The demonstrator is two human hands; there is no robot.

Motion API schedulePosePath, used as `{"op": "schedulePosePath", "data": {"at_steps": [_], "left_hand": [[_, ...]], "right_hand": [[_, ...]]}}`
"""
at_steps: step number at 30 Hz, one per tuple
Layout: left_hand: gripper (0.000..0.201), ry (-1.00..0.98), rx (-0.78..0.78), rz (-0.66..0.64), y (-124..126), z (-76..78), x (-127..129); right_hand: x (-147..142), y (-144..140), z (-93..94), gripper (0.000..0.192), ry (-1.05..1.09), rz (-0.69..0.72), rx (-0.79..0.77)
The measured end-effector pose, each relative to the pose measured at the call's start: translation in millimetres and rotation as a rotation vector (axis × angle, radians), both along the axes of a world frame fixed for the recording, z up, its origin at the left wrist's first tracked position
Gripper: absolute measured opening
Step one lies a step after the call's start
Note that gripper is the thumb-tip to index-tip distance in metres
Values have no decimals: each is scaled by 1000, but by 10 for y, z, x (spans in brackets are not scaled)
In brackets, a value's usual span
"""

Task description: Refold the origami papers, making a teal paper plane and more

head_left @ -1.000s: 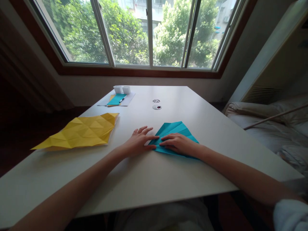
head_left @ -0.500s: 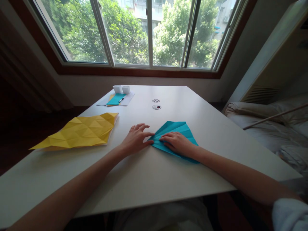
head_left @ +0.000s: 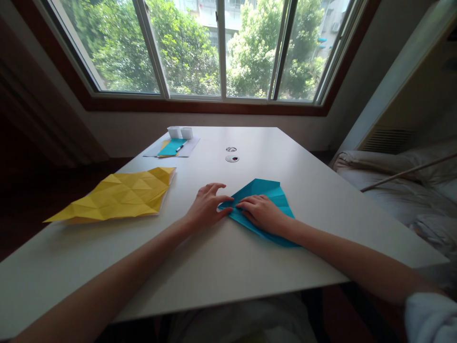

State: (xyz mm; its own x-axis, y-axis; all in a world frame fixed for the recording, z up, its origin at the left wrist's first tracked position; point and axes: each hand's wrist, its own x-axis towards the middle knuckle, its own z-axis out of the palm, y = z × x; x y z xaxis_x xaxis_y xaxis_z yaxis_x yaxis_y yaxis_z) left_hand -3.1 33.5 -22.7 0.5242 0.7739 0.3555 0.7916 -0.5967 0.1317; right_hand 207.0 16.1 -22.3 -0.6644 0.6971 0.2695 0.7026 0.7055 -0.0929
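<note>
A teal-blue sheet of paper [head_left: 274,193], creased in fan-like folds, lies on the white table in front of me. It narrows to a folded tip at its left end. My left hand [head_left: 207,207] is at that tip, thumb and index finger apart on either side of it and touching the paper; its other fingers are raised. My right hand [head_left: 266,214] rests palm down across the middle of the sheet, its fingers stretched toward the tip and pressing on the paper. The hand hides part of the creases.
A large creased yellow sheet [head_left: 132,193] lies at the left over a pale layer. Farther back are two white containers [head_left: 186,133], blue paper [head_left: 172,147] and a pen [head_left: 181,146]. Two round discs [head_left: 232,158] sit mid-table. The table's front edge [head_left: 228,302] is near me.
The blue sheet has turned slightly, its far edge shifting right. My left hand has moved a little to the right along its tip; my right hand stays almost in place.
</note>
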Motion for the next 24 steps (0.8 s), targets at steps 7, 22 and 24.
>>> {"op": "schedulePosePath", "data": {"at_steps": [7,22,24], "left_hand": [[48,14,-218,-53,47,0,-108],[40,223,-69,-48,-311,118,186],[44,229,-94,-67,-395,105,287]], "right_hand": [[87,80,53,27,56,36,-33],[169,206,-44,27,177,40,-130],[172,219,-61,26,178,35,-131]]}}
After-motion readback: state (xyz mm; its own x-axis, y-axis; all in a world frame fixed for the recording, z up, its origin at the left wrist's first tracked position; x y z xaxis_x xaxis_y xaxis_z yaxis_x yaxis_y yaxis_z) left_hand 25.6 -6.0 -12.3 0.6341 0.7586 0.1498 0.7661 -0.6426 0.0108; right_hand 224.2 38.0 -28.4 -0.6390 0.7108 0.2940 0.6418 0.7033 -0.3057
